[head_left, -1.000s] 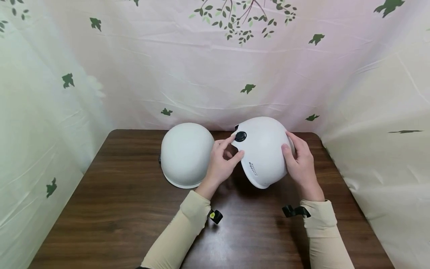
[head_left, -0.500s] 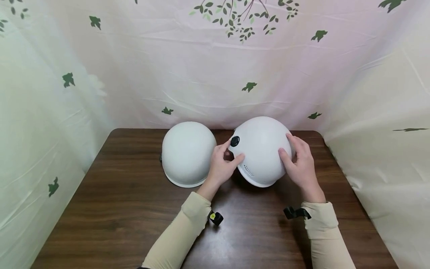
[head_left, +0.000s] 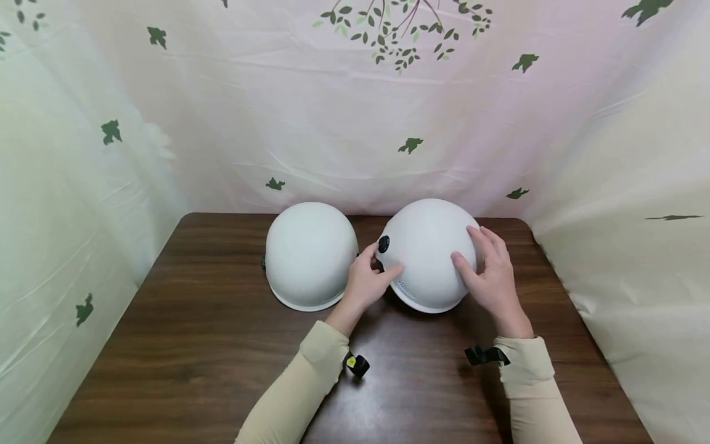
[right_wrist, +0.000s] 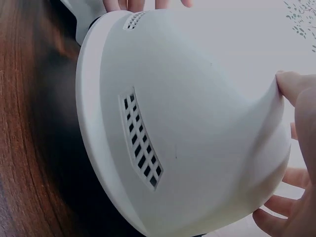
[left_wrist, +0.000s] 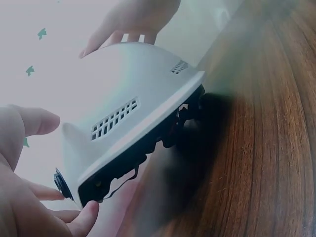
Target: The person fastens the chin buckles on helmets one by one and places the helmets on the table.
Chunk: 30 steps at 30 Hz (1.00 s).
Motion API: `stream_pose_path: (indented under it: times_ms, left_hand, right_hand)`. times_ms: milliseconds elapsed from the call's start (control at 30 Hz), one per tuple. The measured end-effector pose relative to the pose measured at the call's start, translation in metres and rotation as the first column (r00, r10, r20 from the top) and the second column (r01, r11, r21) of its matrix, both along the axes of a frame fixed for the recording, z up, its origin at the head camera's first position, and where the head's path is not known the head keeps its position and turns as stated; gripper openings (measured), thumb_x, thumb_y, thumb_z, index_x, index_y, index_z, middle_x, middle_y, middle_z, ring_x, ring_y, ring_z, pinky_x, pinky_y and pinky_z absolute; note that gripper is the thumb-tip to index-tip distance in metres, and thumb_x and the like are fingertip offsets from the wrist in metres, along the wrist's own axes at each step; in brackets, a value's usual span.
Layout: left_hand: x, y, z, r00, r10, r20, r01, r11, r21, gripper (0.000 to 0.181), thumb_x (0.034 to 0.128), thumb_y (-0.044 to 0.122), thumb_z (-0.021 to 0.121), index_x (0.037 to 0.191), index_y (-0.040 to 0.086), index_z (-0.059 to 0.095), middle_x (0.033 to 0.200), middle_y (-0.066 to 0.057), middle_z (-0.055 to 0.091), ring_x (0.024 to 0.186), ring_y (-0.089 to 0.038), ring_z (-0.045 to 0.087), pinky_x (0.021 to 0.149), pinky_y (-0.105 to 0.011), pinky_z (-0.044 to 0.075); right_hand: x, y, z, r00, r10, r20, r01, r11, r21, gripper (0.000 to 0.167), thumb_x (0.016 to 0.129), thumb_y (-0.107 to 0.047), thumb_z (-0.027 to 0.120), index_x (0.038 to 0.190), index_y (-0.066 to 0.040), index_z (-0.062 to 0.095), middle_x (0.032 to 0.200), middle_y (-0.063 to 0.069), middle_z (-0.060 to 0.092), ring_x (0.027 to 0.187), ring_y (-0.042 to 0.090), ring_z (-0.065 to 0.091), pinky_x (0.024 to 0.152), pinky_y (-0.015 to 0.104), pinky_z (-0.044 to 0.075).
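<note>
A white helmet (head_left: 424, 262) with slotted vents and a black round knob (head_left: 384, 244) is between my two hands at the table's back right. My left hand (head_left: 367, 279) holds its left rim beside the knob, some fingers at the rim's edge and the thumb by the shell. On the other side my right hand (head_left: 490, 271) grips the shell, thumb on the near face and fingers spread behind. Black padding or straps (left_wrist: 168, 133) show beneath the rim in the left wrist view. A second white helmet (head_left: 310, 256) sits dome up, just left of my left hand.
The dark wood-grain table (head_left: 183, 345) ends at a pale curtain (head_left: 344, 135) printed with green birds and leaves. More curtain hangs down both sides. Black straps (head_left: 487, 355) are on both wrists.
The held helmet has come down and tipped so its dome faces more upward. Its knob has shifted left and lower, and both hands have moved with it. The second helmet stays put.
</note>
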<state>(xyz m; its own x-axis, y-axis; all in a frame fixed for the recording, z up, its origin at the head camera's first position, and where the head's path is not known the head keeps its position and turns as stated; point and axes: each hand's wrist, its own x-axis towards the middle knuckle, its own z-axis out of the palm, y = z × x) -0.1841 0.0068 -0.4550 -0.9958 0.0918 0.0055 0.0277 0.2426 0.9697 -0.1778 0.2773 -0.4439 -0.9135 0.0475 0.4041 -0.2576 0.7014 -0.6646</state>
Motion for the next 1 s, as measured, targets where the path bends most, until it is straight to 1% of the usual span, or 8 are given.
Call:
stream_pose_path:
  times_ms: [133, 333, 500, 600, 700, 833, 900, 1000]
  left_hand:
    - [0.004, -0.002, -0.001, 1.000, -0.005, -0.013, 0.004, 0.999, -0.045, 0.075, 0.0923, 0.038, 0.073, 0.155, 0.004, 0.050, 0.153, -0.016, 0.055, 0.129, -0.037, 0.062, 0.106, -0.048, 0.053]
    - [0.005, -0.001, -0.002, 0.980, -0.102, -0.171, 0.069, 0.980, -0.188, 0.050, 0.0962, 0.030, 0.071, 0.142, 0.011, 0.066, 0.141, -0.012, 0.063, 0.125, -0.030, 0.063, 0.102, -0.046, 0.054]
    - [0.003, -0.006, 0.002, 0.981, -0.157, -0.118, 0.144, 0.983, -0.113, 0.049, 0.0989, 0.025, 0.070, 0.146, 0.014, 0.062, 0.140, -0.010, 0.064, 0.121, -0.029, 0.068, 0.097, -0.042, 0.058]
    - [0.000, -0.013, 0.006, 0.973, -0.167, -0.157, 0.156, 0.984, -0.084, 0.048, 0.0997, 0.020, 0.068, 0.146, 0.011, 0.061, 0.136, -0.012, 0.068, 0.115, -0.029, 0.071, 0.096, -0.043, 0.059]
    - [-0.003, -0.020, 0.011, 0.944, -0.169, -0.282, 0.152, 0.985, -0.080, 0.044, 0.0989, 0.014, 0.068, 0.141, 0.006, 0.064, 0.129, -0.016, 0.071, 0.104, -0.026, 0.073, 0.090, -0.044, 0.061]
    - [-0.003, -0.035, 0.018, 0.875, -0.141, -0.463, 0.121, 0.990, -0.074, 0.035, 0.0964, 0.008, 0.071, 0.132, 0.004, 0.069, 0.116, -0.017, 0.074, 0.091, -0.025, 0.074, 0.081, -0.048, 0.063]
    - [-0.001, -0.045, 0.021, 0.845, -0.130, -0.519, 0.104, 0.991, -0.079, 0.033, 0.0955, 0.006, 0.072, 0.129, 0.006, 0.071, 0.113, -0.015, 0.074, 0.089, -0.024, 0.074, 0.078, -0.048, 0.063]
    - [0.002, -0.061, 0.026, 0.813, -0.134, -0.567, 0.085, 0.990, -0.112, 0.032, 0.0954, 0.006, 0.072, 0.128, 0.007, 0.071, 0.112, -0.012, 0.073, 0.089, -0.021, 0.074, 0.077, -0.044, 0.064]
  right_hand:
    - [0.001, -0.003, -0.003, 1.000, 0.005, -0.006, -0.005, 1.000, 0.012, 0.063, 0.096, -0.034, 0.074, 0.154, -0.019, 0.053, 0.163, 0.019, 0.036, 0.146, 0.049, 0.036, 0.102, 0.083, 0.037]
    - [0.001, -0.007, -0.008, 0.999, 0.052, -0.018, -0.049, 0.991, 0.123, 0.063, 0.094, -0.029, 0.078, 0.150, -0.011, 0.056, 0.159, 0.026, 0.038, 0.138, 0.056, 0.037, 0.098, 0.081, 0.038]
    - [0.001, -0.010, -0.009, 0.998, 0.058, -0.011, -0.055, 0.983, 0.175, 0.064, 0.094, -0.029, 0.079, 0.150, -0.010, 0.055, 0.158, 0.027, 0.039, 0.137, 0.058, 0.037, 0.097, 0.081, 0.039]
    - [0.000, -0.008, -0.008, 0.998, 0.059, -0.019, -0.054, 0.982, 0.180, 0.063, 0.093, -0.028, 0.080, 0.149, -0.011, 0.056, 0.157, 0.028, 0.039, 0.136, 0.058, 0.037, 0.097, 0.081, 0.039]
    - [-0.002, -0.006, -0.006, 0.997, 0.067, -0.038, -0.058, 0.978, 0.200, 0.062, 0.093, -0.028, 0.080, 0.148, -0.012, 0.057, 0.156, 0.029, 0.040, 0.134, 0.059, 0.039, 0.097, 0.080, 0.039]
    - [-0.005, -0.006, -0.005, 0.995, 0.084, -0.060, -0.068, 0.970, 0.232, 0.065, 0.090, -0.031, 0.082, 0.149, -0.018, 0.058, 0.156, 0.027, 0.041, 0.132, 0.058, 0.042, 0.095, 0.080, 0.041]
    - [-0.005, -0.006, -0.006, 0.994, 0.092, -0.061, -0.075, 0.967, 0.243, 0.069, 0.088, -0.034, 0.085, 0.150, -0.020, 0.058, 0.157, 0.026, 0.040, 0.132, 0.057, 0.043, 0.094, 0.080, 0.042]
    - [-0.004, -0.007, -0.007, 0.994, 0.093, -0.050, -0.078, 0.966, 0.245, 0.078, 0.082, -0.038, 0.089, 0.151, -0.021, 0.056, 0.158, 0.025, 0.038, 0.135, 0.055, 0.042, 0.094, 0.080, 0.044]
